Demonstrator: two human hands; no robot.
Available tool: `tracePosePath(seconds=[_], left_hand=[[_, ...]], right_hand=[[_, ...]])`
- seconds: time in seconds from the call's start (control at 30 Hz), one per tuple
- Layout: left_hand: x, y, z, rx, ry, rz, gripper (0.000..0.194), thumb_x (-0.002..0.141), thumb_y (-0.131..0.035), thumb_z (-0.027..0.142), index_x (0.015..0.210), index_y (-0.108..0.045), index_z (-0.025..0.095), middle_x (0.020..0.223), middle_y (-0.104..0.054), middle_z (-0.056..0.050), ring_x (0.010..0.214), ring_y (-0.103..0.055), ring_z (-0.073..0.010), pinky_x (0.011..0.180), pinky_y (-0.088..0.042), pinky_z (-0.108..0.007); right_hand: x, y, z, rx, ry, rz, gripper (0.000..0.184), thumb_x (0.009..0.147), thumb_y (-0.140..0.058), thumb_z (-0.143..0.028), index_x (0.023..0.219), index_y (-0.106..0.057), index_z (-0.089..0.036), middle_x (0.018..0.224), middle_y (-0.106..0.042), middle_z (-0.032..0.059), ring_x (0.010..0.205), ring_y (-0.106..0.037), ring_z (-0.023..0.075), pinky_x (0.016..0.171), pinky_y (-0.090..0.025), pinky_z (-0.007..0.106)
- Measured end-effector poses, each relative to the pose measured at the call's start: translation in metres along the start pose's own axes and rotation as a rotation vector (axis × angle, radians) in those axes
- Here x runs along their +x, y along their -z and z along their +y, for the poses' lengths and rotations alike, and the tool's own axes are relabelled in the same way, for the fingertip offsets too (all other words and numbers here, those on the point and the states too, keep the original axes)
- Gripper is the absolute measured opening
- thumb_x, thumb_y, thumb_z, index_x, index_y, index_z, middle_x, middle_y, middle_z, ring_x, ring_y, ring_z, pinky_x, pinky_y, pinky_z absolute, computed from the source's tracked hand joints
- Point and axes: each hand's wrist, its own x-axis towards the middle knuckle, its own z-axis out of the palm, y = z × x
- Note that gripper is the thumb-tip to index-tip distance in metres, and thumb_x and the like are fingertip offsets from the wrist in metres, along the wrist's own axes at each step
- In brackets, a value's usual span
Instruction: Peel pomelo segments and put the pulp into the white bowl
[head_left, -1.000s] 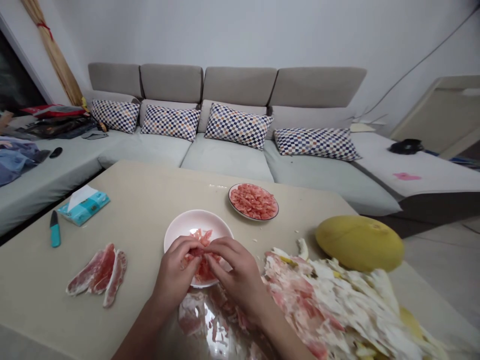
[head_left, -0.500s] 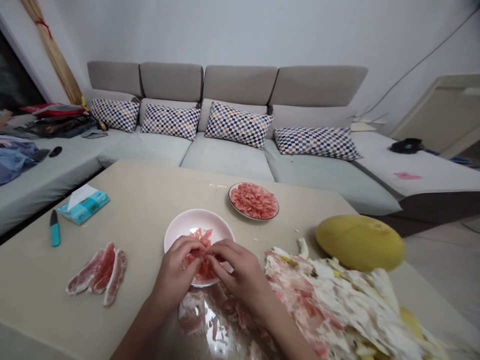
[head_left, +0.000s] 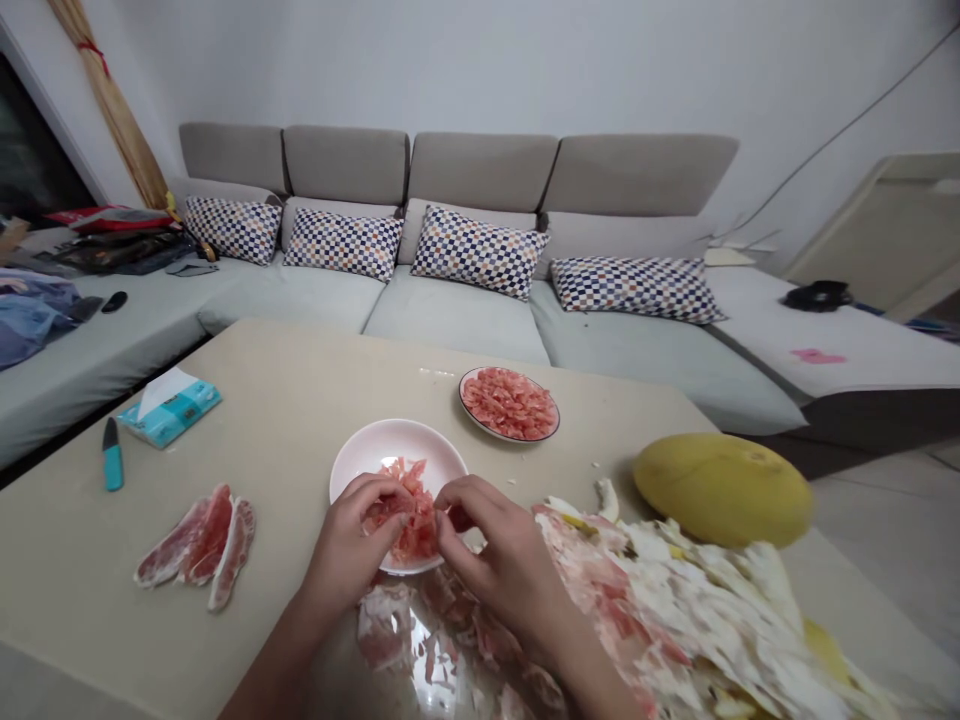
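Over a white bowl [head_left: 356,448] holding red pomelo flesh [head_left: 414,535], both my hands work close together. My left hand [head_left: 352,535] pinches a small piece of pomelo flesh between thumb and fingertips at the bowl's left side. Just to the right, the fingers of my right hand [head_left: 491,530] are bent and pressed together at the bowl's right rim. Whether a scrap is between them I cannot make out. Torn membranes [head_left: 386,625] lie on the table below the bowl. Beyond it stands a plate [head_left: 463,398] heaped with loose pomelo flesh.
A whole yellow pomelo [head_left: 720,490] sits at the right behind a pile of white peel [head_left: 697,590]. On the left lie unpeeled pomelo segments [head_left: 202,545], a teal-handled knife [head_left: 112,465] and a tissue pack [head_left: 171,410]. A sofa [head_left: 457,315] with patterned cushions stands behind the table.
My right hand has drawn a little to the right, opening a gap from my left hand. The left hand stays almost in place, and more flesh shows between them.
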Motion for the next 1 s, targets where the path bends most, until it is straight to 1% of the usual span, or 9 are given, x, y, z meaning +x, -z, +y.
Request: tracePosePath(seconds=[0.17, 0.27, 0.33, 0.43, 0.47, 0.53, 0.63, 0.8, 1.0], left_hand=[[0.002, 0.0, -0.003, -0.21, 0.163, 0.035, 0.019, 0.075, -0.07, 0.024, 0.094, -0.071, 0.02, 0.101, -0.067, -0.006, 0.096, -0.066, -0.0218, 0.089, -0.053, -0.034], [0.002, 0.001, -0.003, -0.25, 0.214, 0.033, 0.024, 0.073, -0.074, 0.026, 0.095, -0.072, 0.018, 0.103, -0.07, -0.008, 0.096, -0.067, -0.0236, 0.09, -0.052, -0.035], [0.002, 0.003, -0.003, -0.312, 0.245, -0.004, 0.027, 0.072, -0.076, 0.028, 0.097, -0.072, 0.018, 0.105, -0.072, -0.009, 0.098, -0.068, -0.0244, 0.091, -0.052, -0.036], [0.002, 0.004, -0.003, -0.419, 0.295, -0.042, 0.031, 0.073, -0.077, 0.03, 0.101, -0.07, 0.018, 0.104, -0.073, -0.01, 0.099, -0.068, -0.0246, 0.091, -0.052, -0.037], [0.002, 0.004, -0.003, -0.438, 0.305, -0.043, 0.032, 0.072, -0.077, 0.03, 0.101, -0.07, 0.018, 0.103, -0.073, -0.009, 0.098, -0.068, -0.0243, 0.09, -0.052, -0.036], [0.002, 0.004, -0.002, -0.448, 0.31, -0.044, 0.032, 0.072, -0.078, 0.029, 0.1, -0.069, 0.018, 0.1, -0.074, -0.008, 0.096, -0.068, -0.0233, 0.088, -0.052, -0.035], [0.001, 0.003, 0.001, -0.434, 0.296, -0.083, 0.028, 0.074, -0.077, 0.029, 0.098, -0.07, 0.018, 0.098, -0.073, -0.008, 0.095, -0.068, -0.0222, 0.086, -0.052, -0.033], [-0.001, 0.003, 0.005, -0.483, 0.305, -0.161, 0.026, 0.075, -0.077, 0.029, 0.097, -0.07, 0.018, 0.097, -0.073, -0.008, 0.093, -0.068, -0.0218, 0.085, -0.052, -0.033], [-0.001, 0.008, 0.006, -0.603, 0.364, -0.201, 0.025, 0.075, -0.078, 0.028, 0.095, -0.07, 0.016, 0.097, -0.073, -0.008, 0.091, -0.067, -0.0196, 0.084, -0.052, -0.031]], right_hand=[[-0.006, 0.028, 0.006, -0.208, -0.138, -0.233, 0.022, 0.084, -0.051, -0.016, 0.062, -0.053, -0.02, 0.061, -0.059, -0.0001, 0.053, -0.051, 0.013, 0.052, -0.03, 0.025], [-0.016, 0.039, 0.022, -0.329, -0.165, -0.375, 0.022, 0.079, -0.058, -0.016, 0.058, -0.06, -0.021, 0.057, -0.063, 0.0003, 0.049, -0.052, 0.0132, 0.05, -0.025, 0.026], [-0.02, 0.043, 0.029, -0.389, -0.197, -0.362, 0.016, 0.079, -0.06, -0.015, 0.068, -0.068, -0.024, 0.068, -0.069, 0.0019, 0.057, -0.059, 0.0162, 0.052, -0.027, 0.026], [-0.018, 0.041, 0.025, -0.449, -0.284, -0.276, 0.028, 0.087, -0.058, -0.026, 0.06, -0.065, -0.021, 0.062, -0.068, 0.0051, 0.057, -0.06, 0.0195, 0.052, -0.03, 0.028], [-0.015, 0.038, 0.021, -0.401, -0.288, -0.245, 0.031, 0.089, -0.056, -0.029, 0.06, -0.065, -0.021, 0.061, -0.067, 0.0052, 0.057, -0.06, 0.0195, 0.053, -0.032, 0.029], [-0.01, 0.029, 0.012, -0.192, -0.217, -0.196, 0.016, 0.09, -0.055, -0.026, 0.086, -0.07, -0.022, 0.08, -0.072, 0.0054, 0.066, -0.063, 0.0193, 0.061, -0.041, 0.029], [-0.005, 0.012, 0.004, 0.093, -0.187, -0.152, 0.037, 0.087, -0.062, -0.025, 0.123, -0.059, -0.026, 0.107, -0.07, 0.0061, 0.081, -0.065, 0.019, 0.072, -0.048, 0.03], [0.001, -0.009, 0.003, 0.321, -0.247, -0.101, 0.01, 0.087, -0.063, -0.026, 0.091, -0.071, -0.021, 0.085, -0.07, 0.0027, 0.074, -0.063, 0.0167, 0.068, -0.046, 0.027], [0.01, -0.011, 0.01, 0.816, -0.438, -0.251, 0.034, 0.083, -0.066, -0.049, 0.083, -0.069, -0.015, 0.069, -0.062, 0.0005, 0.06, -0.055, 0.0125, 0.057, -0.044, 0.024]])
